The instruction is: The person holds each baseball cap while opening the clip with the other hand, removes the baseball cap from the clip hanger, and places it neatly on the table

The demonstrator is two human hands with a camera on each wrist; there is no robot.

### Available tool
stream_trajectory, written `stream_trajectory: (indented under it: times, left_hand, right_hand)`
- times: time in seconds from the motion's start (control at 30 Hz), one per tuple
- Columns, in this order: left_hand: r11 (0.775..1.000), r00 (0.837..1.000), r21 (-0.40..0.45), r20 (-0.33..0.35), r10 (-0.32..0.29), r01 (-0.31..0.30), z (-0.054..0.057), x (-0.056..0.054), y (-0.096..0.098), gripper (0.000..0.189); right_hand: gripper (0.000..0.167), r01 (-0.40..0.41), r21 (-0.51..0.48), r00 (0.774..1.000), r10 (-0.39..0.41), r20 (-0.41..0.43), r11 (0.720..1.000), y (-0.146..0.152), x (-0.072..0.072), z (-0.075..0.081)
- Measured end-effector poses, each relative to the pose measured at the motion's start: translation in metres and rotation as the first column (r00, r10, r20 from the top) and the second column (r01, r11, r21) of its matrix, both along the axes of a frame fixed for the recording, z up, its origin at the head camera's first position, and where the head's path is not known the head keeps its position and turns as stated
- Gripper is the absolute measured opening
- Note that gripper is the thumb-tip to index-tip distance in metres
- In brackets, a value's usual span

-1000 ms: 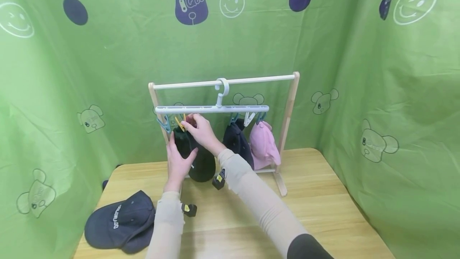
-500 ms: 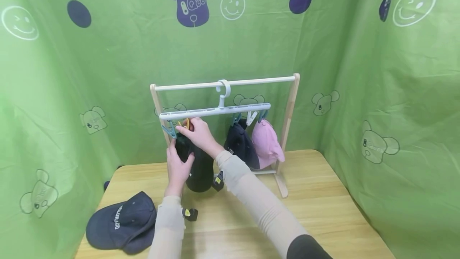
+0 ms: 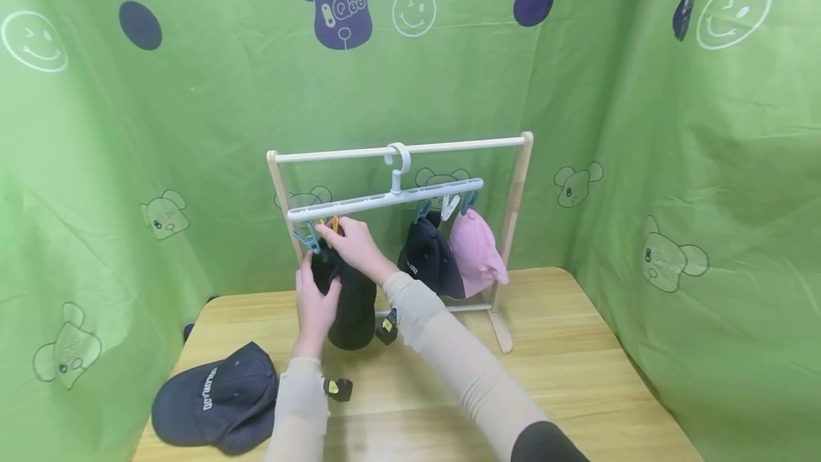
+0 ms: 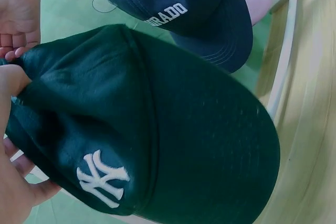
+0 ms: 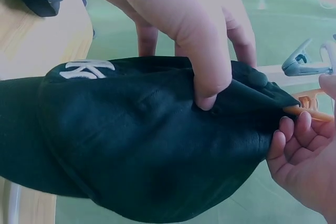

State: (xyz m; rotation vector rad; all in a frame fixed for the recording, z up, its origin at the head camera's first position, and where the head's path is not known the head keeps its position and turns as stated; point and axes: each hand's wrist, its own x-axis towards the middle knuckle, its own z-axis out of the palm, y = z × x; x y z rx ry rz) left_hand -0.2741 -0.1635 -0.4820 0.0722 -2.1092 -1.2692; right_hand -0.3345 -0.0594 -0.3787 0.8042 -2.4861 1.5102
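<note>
A dark green baseball cap (image 4: 205,129) with a white NY logo hangs brim down at the left end of the white hanger (image 3: 359,203). My left hand (image 3: 314,305) grips the crown, thumb on one side and fingers on the other, as the right wrist view shows. At the cap's back edge, my right hand (image 3: 358,247) pinches a yellow-orange clip (image 5: 314,113), and its fingertips lie right at the fabric. Beside it on the hanger is a blue-green clip (image 3: 310,239), which holds nothing.
Further right hang a navy cap (image 3: 426,255) and a pink cap (image 3: 474,248), with a white clip (image 3: 450,207) between them. The hanger hooks over the rack's white rail (image 3: 468,143). Another navy cap (image 3: 214,398) lies on the table (image 3: 577,376) at front left.
The hanger has tilted, its left end lower and its right end higher. The green cap and both hands have sunk slightly with the left end.
</note>
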Motion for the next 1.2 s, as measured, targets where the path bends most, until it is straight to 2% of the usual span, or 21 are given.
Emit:
stream_trajectory:
  times: [0.33, 0.83, 1.07, 1.2]
  left_hand:
    - [0.998, 0.998, 0.049, -0.047, 0.041, -0.039, 0.003, 0.004, 0.002, 0.064]
    - [0.998, 0.998, 0.049, -0.055, 0.033, -0.031, 0.001, 0.006, 0.000, 0.062]
    - [0.998, 0.999, 0.051, -0.047, 0.026, -0.024, 0.000, 0.011, 0.000, 0.064]
    - [0.999, 0.998, 0.035, -0.048, 0.028, -0.026, -0.001, 0.013, 0.001, 0.063]
  right_hand:
    - [0.033, 0.018, -0.011, 1.000, -0.018, 0.005, 1.000, -0.001, 0.001, 0.000]
    - [0.033, 0.032, -0.005, 0.999, -0.032, 0.002, 0.999, 0.000, 0.001, -0.002]
    - [0.033, 0.026, -0.003, 1.000, -0.026, -0.012, 1.000, 0.000, -0.002, -0.005]
    - [0.034, 0.015, -0.013, 1.000, -0.015, 0.008, 1.000, 0.001, -0.001, -0.006]
